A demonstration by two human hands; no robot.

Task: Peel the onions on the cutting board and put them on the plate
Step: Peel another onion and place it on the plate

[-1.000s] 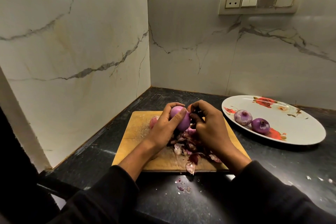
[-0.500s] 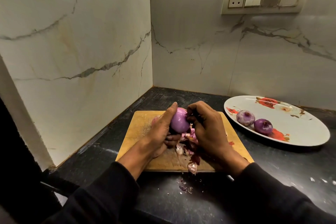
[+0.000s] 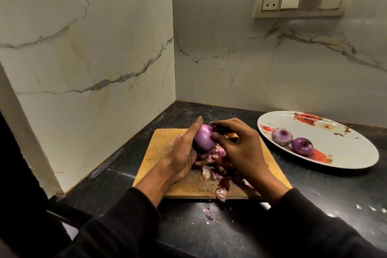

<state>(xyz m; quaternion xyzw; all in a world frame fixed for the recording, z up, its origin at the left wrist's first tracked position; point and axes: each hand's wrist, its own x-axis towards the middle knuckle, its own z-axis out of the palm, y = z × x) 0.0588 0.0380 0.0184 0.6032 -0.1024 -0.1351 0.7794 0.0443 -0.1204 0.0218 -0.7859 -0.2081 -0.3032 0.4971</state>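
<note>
Onion (image 3: 204, 140), peeled purple, held above cutting board (image 3: 159, 148) near worktop's back left corner: cupped in left hand (image 3: 184, 153), pinched by right hand (image 3: 240, 148) fingertips.

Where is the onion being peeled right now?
In the head view, the onion is held above the wooden cutting board, gripped by the left hand with the right hand touching it, left of the plate.

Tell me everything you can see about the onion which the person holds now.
The held onion is smooth, glossy and pale purple, so it looks mostly peeled. It is lifted above the wooden cutting board, over a pile of dry skins. The left hand grips it from the left; the right hand touches its right side and top with thumb and fingertips.
</note>
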